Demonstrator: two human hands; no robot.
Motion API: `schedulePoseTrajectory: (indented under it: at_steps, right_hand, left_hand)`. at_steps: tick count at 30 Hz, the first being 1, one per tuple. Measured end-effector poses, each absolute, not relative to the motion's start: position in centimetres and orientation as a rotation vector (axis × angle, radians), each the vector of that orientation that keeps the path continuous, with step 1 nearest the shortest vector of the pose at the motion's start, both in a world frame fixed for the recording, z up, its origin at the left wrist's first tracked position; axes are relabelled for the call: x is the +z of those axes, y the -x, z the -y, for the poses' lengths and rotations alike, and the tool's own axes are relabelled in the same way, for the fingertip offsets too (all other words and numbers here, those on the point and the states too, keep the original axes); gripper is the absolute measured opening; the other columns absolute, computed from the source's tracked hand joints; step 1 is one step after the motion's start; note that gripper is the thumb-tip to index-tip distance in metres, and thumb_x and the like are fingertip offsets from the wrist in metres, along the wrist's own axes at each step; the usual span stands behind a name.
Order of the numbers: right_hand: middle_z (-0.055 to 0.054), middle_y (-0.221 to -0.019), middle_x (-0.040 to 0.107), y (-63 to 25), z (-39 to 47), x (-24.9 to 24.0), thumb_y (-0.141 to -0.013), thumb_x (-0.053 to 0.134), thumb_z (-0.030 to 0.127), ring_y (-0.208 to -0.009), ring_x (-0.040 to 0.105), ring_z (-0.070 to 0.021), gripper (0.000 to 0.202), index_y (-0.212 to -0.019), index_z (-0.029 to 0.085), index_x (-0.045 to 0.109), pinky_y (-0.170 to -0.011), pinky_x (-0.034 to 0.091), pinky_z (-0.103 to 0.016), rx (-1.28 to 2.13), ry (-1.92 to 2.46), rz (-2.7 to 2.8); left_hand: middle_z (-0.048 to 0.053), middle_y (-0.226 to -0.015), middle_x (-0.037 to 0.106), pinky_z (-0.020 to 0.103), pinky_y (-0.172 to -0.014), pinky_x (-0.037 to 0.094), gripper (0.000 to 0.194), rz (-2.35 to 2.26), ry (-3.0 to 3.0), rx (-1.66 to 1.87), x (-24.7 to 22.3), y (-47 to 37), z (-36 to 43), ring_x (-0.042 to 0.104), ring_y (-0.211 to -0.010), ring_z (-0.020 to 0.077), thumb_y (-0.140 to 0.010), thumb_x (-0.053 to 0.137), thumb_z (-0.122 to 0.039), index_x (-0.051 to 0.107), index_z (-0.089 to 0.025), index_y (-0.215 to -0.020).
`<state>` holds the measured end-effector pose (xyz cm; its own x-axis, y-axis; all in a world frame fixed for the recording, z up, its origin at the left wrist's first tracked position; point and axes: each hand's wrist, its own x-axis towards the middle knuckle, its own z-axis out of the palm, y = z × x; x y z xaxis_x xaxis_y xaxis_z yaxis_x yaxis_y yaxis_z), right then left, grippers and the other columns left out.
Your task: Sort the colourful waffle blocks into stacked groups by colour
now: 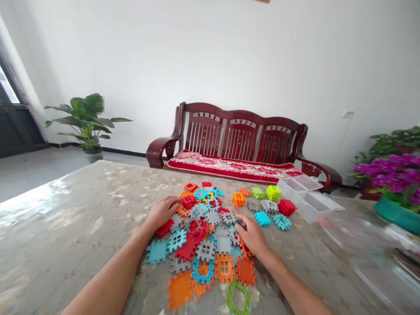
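A spread-out pile of flat plastic pieces with notched edges, in red, grey, blue and orange, covers the middle of the table. My left hand (163,211) lies at the pile's left side, fingers bent over orange and red pieces; whether it grips one is too small to tell. At the right side my right hand (251,232) has its thumb and fingers curled at the edge of a grey piece (229,218). A green frame piece (238,298) lies nearest me. Small stacks stand to the right, among them a yellow-green one (273,193) and a red one (287,207).
A clear plastic box (310,203) stands behind the stacks at the right, with clear lids (357,232) near it. A teal pot (398,214) of purple flowers is at the table's right edge. Beyond the table stands a wooden bench (239,135).
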<state>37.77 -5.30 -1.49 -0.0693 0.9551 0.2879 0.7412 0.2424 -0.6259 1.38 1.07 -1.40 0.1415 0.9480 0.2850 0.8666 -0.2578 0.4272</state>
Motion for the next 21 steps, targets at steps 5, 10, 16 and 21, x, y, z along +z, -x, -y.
schedulePoseTrajectory:
  at_steps: [5, 10, 16, 21]
  right_hand:
    - [-0.008, -0.108, 0.072, -37.7, 5.1, -1.9, -0.081, 0.052, 0.034, -0.089, 0.065, -0.0224, 0.039, -0.112, 0.019, 0.070, -0.089, 0.050, -0.040, 0.515, 1.522, 1.793]
    - [-0.009, -0.112, 0.072, -37.9, 5.1, -2.4, -0.081, 0.052, 0.039, -0.098, 0.066, -0.0246, 0.041, -0.111, 0.018, 0.070, -0.093, 0.050, -0.041, 0.632, 1.457, 1.692]
    - [-0.009, -0.106, 0.074, -38.2, 5.4, -2.0, -0.077, 0.058, 0.045, -0.096, 0.066, -0.0251, 0.041, -0.106, 0.019, 0.071, -0.089, 0.052, -0.040, 0.757, 1.367, 1.549]
    - [-0.007, -0.089, 0.071, -38.5, 6.1, -1.0, -0.073, 0.065, 0.043, -0.078, 0.063, -0.0203, 0.031, -0.091, 0.019, 0.074, -0.073, 0.052, -0.032, 0.724, 1.329, 1.588]
  left_hand:
    - [0.005, -0.125, 0.069, 0.036, -0.105, 0.043, 0.041, -1.804, -2.246, 0.746, -1.3, -1.4, -1.0, 0.063, -0.115, 0.0213, -0.089, 0.039, -0.037, 0.072, -0.025, -0.110]
    - [0.005, -0.126, 0.069, 0.035, -0.106, 0.043, 0.042, -1.808, -2.251, 0.739, -1.0, -1.6, -0.8, 0.063, -0.115, 0.0213, -0.089, 0.038, -0.036, 0.072, -0.024, -0.110]
    - [0.005, -0.124, 0.070, 0.035, -0.104, 0.044, 0.041, -1.796, -2.263, 0.767, -1.1, -1.5, -1.0, 0.063, -0.114, 0.0219, -0.089, 0.039, -0.038, 0.072, -0.025, -0.109]
    - [0.005, -0.124, 0.069, 0.036, -0.104, 0.044, 0.042, -1.805, -2.274, 0.740, -1.3, -1.4, -1.1, 0.063, -0.114, 0.0226, -0.089, 0.038, -0.038, 0.072, -0.024, -0.110]
